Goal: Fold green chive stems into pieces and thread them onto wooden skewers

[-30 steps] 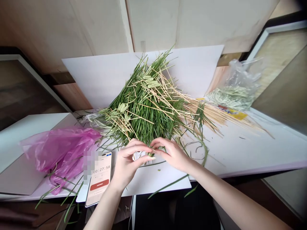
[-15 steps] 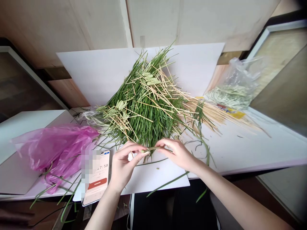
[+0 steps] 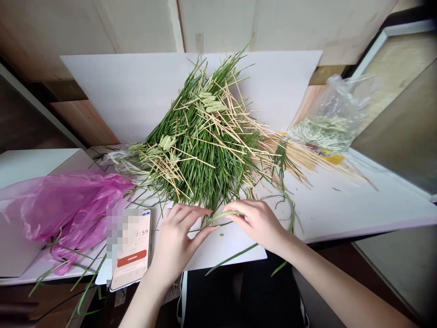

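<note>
My right hand [image 3: 261, 223] pinches a green chive leaf [image 3: 229, 213] between thumb and fingers, just in front of the pile. The leaf's other end slants toward my left hand [image 3: 184, 230], whose thumb and forefinger are spread apart around it without closing. Behind both hands rises a big heap of chives [image 3: 215, 171] with pale wooden skewers [image 3: 235, 125] strewn across it. Small pale-green wrapped bundles [image 3: 213, 102] lie on top of the heap, and more bundles [image 3: 168, 142] rest on its left side.
A pink plastic bag [image 3: 85, 200] and a phone showing a timer [image 3: 133, 248] lie to the left. Loose skewers [image 3: 307, 157] fan out at right, near a clear bag [image 3: 327, 130] of pale-green pieces. A white board [image 3: 129, 91] stands behind.
My left thumb and forefinger have parted from the strip they were pinching. The right hand keeps its pinch, with more green leaf showing. The view has shifted slightly.
</note>
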Demonstrator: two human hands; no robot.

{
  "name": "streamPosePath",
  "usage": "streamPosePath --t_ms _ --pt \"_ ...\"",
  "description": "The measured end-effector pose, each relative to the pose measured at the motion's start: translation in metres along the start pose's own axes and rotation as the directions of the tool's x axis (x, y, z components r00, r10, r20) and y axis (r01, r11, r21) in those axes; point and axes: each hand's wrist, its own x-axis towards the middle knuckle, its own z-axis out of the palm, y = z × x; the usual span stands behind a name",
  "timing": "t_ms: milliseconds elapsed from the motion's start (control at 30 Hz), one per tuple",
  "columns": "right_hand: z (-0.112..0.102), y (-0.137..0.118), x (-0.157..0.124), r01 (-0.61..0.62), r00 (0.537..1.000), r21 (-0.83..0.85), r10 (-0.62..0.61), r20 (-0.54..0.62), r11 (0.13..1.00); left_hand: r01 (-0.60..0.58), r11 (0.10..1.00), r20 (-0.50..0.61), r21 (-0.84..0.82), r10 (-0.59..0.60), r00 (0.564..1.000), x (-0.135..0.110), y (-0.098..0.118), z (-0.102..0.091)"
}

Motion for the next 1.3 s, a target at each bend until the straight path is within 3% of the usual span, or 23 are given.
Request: streamPosePath --t_ms 167,267,367,633,767,967,1067,1200,1300 --pt "-0.003 -0.004 -0.001 -0.038 0.999 0.055 0.036 0.034 0.998 0.005 1.000 0.050 -0.001 -0.005 0.999 0.004 -0.003 0.015" --pt "-0.013 -0.002 -0.005 -0.202 0.976 0.219 0.176 0.132 0.955 0.077 0.994 0.029 -0.083 -0.075 0.997 0.002 -0.009 0.019" --pt "-0.025 0.006 -0.011 -0.362 0.927 0.392 0.284 0.243 0.846 0.129 0.979 0.055 -0.156 -0.122 0.991 -0.001 -0.015 0.019" --pt "-0.038 0.020 -0.023 -0.427 0.901 0.365 0.356 0.248 0.827 0.187 0.965 0.043 -0.183 -0.182 0.982 -0.007 -0.024 0.025" --pt "-0.027 0.001 -0.018 -0.409 0.908 0.314 0.348 0.233 0.857 0.097 0.985 0.044 -0.142 -0.091 0.995 -0.006 -0.012 0.025" --pt "-0.005 -0.029 -0.009 -0.240 0.942 0.091 0.209 0.263 0.967 -0.131 0.991 0.040 0.009 0.131 0.991 -0.008 0.010 0.024" --pt "-0.003 -0.026 -0.011 -0.296 0.917 0.087 0.258 0.305 0.951 -0.149 0.988 0.057 0.027 0.147 0.987 -0.010 0.014 0.026" --pt "-0.002 -0.014 -0.019 -0.440 0.847 0.146 0.355 0.397 0.886 -0.168 0.985 0.082 0.044 0.164 0.983 -0.014 0.017 0.034" --pt "0.000 -0.008 -0.026 -0.471 0.823 0.165 0.364 0.436 0.867 -0.171 0.980 0.102 0.103 0.160 0.982 -0.017 0.019 0.038"
